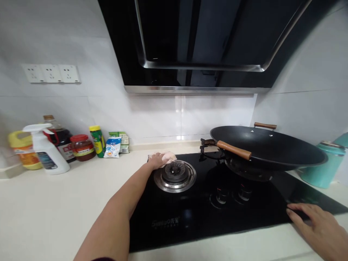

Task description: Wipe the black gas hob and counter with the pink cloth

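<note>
My left hand (pixel 157 160) reaches to the back left of the black gas stovetop (pixel 187 214). It presses on a pale, crumpled cloth (pixel 169 156) behind the left burner (pixel 175 175), which has no pan support on it. My fingers are closed over the cloth and partly hidden. At the front right, my right hand (pixel 315 223) rests on the stovetop's edge with its fingers stretched out and nothing held. A large black wok (pixel 261 145) with wooden handles sits tilted over the right burner, its pan support (pixel 209 143) showing at the left.
Left on the counter (pixel 89 210) stand a white spray bottle (pixel 49 152), a yellow jug (pixel 25 152), a dark sauce bottle (pixel 63 141), a red-lidded jar (pixel 83 148), a green canister (pixel 97 141) and seasoning packets (pixel 112 146). A range hood (pixel 195 78) hangs low overhead. A turquoise container (pixel 322 166) stands right.
</note>
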{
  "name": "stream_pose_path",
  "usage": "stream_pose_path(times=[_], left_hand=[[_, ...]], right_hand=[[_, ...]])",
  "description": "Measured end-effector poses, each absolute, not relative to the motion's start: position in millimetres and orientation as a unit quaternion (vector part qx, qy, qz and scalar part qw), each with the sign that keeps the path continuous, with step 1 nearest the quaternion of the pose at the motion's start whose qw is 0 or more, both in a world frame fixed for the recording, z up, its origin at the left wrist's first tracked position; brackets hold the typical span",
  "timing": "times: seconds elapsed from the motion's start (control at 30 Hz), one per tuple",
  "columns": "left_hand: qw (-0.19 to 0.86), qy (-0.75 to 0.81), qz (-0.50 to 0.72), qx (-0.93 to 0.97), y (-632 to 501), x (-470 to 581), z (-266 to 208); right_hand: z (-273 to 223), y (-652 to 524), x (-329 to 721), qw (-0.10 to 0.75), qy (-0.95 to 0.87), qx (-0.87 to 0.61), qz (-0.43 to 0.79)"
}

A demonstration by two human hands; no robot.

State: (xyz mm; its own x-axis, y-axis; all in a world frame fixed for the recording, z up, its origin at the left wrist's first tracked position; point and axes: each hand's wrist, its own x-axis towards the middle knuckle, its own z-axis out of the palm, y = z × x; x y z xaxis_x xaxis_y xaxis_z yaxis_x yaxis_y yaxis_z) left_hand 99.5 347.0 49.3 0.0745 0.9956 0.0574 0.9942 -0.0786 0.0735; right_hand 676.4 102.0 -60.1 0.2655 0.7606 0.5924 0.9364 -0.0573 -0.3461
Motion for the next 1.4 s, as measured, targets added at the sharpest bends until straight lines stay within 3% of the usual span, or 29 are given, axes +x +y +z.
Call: stream_pose_path(times=[0.37, 0.87, 1.07, 1.2, 1.4], left_hand=[[-0.026, 0.698, 0.063, 0.713, 248, 78, 46], [-0.142, 0.535, 0.055, 0.831, 119, 144, 56], [-0.065, 0.47, 0.086, 0.876, 116, 191, 50], [0.001, 0.468, 0.04, 0.883, 145, 233, 61], [0.008, 0.479, -0.021, 0.878, 198, 277, 77]], right_hand=[[-55, 102, 667, 0.304, -0.575, -0.754, -0.095], [-52, 101, 652, 0.299, -0.569, -0.76, -0.097], [-53, 100, 654, 0.309, -0.576, -0.748, -0.114], [-54, 99, 656, 0.307, -0.58, -0.745, -0.122], [-57, 98, 659, 0.323, -0.593, -0.726, -0.13]])
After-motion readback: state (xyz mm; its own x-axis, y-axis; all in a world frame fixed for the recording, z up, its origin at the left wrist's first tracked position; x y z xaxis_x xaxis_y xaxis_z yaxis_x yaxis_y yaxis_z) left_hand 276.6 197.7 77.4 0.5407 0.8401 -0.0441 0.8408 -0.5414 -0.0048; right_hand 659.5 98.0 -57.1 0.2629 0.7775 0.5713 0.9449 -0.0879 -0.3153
